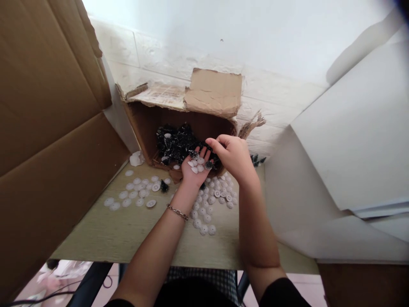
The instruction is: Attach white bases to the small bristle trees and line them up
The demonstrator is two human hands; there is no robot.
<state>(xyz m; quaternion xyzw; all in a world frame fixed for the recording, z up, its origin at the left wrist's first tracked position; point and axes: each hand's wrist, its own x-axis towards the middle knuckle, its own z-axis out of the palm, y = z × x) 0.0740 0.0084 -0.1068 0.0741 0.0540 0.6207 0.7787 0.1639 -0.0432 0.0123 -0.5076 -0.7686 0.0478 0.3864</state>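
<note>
the left hand (195, 164) is palm up with its fingers spread straight and apart, bearing several small scalloped white discs (200, 168); a small round dark green bristly piece (208, 165) sits at its little-finger side. above it, the right hand (230, 155) has its thumb and forefinger drawn close together; whether anything is clamped between them, i cannot tell. a silver chain bracelet (177, 212) circles the left wrist.

just beyond the hands, a torn brown cardboard box (145, 123) lies open-side forward near the far edge of the pale greenish counter (108, 238), with a heap of dark green, white-flecked miniature bristle trees (177, 146) inside.

more white discs lie on the counter: one loose group (123, 195) toward its left edge, beside a single small tree (164, 186), and a denser group (207, 218) between the forearms, reaching toward the near edge. a crumpled white piece (136, 158) is by the box's left corner, and a few green trees (258, 160) stand out near the counter's far right corner.
</note>
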